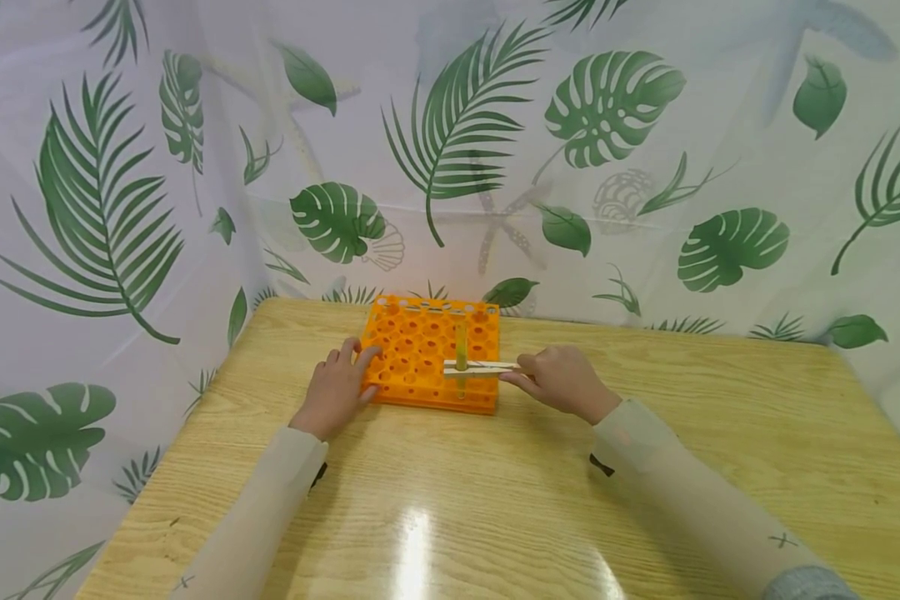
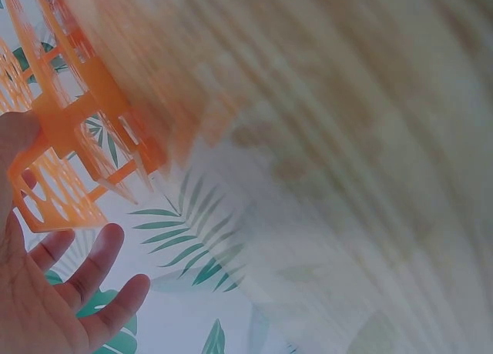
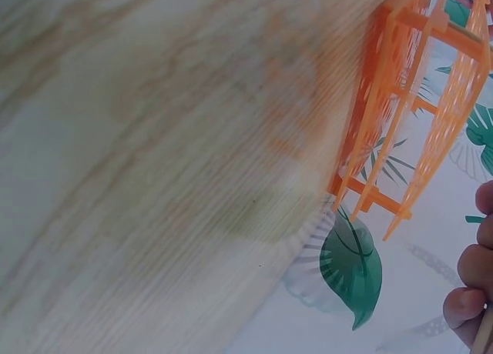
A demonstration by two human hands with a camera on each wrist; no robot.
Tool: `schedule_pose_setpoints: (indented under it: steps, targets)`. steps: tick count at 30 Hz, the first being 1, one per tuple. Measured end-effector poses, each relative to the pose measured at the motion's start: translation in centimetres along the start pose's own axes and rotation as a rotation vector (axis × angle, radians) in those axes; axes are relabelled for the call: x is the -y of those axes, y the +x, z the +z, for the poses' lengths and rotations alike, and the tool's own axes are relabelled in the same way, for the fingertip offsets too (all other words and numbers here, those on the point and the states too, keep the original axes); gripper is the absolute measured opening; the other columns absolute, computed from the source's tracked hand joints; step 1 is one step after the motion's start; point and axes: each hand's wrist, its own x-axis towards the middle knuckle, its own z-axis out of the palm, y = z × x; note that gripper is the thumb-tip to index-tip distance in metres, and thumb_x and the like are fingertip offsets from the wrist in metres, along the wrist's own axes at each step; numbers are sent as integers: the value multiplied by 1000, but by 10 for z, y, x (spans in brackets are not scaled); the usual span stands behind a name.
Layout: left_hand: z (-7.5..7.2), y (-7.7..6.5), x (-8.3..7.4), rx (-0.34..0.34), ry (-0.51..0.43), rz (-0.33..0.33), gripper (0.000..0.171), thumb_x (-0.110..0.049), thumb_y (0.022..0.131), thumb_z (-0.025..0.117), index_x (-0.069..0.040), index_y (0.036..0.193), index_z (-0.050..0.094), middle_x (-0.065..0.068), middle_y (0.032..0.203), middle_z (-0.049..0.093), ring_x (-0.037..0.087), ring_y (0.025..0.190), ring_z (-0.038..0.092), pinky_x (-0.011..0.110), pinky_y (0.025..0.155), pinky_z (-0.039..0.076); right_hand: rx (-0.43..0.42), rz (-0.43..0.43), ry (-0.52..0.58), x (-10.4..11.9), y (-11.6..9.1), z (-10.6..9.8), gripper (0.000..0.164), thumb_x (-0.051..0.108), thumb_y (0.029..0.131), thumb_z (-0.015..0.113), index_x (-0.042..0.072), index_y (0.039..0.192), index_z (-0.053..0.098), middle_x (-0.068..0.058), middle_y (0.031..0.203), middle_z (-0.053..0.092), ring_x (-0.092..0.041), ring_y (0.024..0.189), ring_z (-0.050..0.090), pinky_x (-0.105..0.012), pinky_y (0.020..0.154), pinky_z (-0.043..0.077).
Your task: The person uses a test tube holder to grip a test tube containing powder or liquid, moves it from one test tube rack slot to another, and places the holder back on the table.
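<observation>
Orange plastic forms a rectangular rack with many round holes point(image 1: 427, 399), which stands on a pale, wood-grained desk point(image 1: 495, 483). At the left side of this rack is the left hand point(image 1: 335, 383); its fingers are spread and relaxed, and they touch the rack's edge. On the right of the rack, the right hand point(image 1: 562, 379) grips a slim, light-coloured wooden clamp point(image 1: 483, 371). Between the clamp's two arms, a slender transparent tube with yellowish content point(image 1: 461, 342) is held upright, at the right part of the rack. Whether the tube touches the rack, I cannot tell. Behind the rack hangs a white cloth with printed green leaves point(image 1: 450, 275).
</observation>
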Motion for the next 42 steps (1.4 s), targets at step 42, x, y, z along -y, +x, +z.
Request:
schedule_pose_setpoints:
  steps: [42]
  targets:
    - [-1, 0, 0, -4, 1, 6, 53, -35, 88, 65, -18, 134, 43, 13, 122, 41, 29, 89, 48, 40, 71, 46, 122, 70, 41, 2, 3, -7, 46, 45, 91, 56, 18, 58, 38, 9, 49, 22, -5, 44, 18, -21, 45, 15]
